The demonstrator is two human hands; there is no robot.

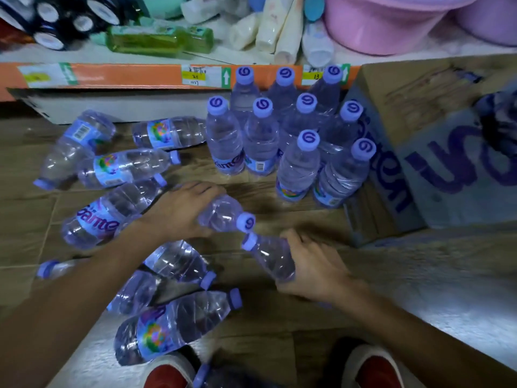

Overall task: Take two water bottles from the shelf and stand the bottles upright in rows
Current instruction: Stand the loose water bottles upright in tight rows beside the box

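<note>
Clear thin plastic, ribbed, filled with water: I judge each bottle moderately heavy, slightly yielding under squeeze and smooth, so I would hold the ribbed body near the shoulder, not the cap.

Nearest me, the right hand [310, 264] has its fingers curled around one bottle [272, 257], cap pointing up-left. Just beyond, the left hand [179, 211] grasps a second bottle [223, 212], cap pointing right; the two caps nearly meet. Both bottles are tilted, just above the wooden floor [279, 312].

Count, near to far: I see about eight loose bottles [170, 329] lying flat to the left, though blur makes this uncertain. Ahead stand ten upright bottles [261, 138] in rows, beside a cardboard box [436, 152] and below the orange shelf edge [126, 75].
</note>
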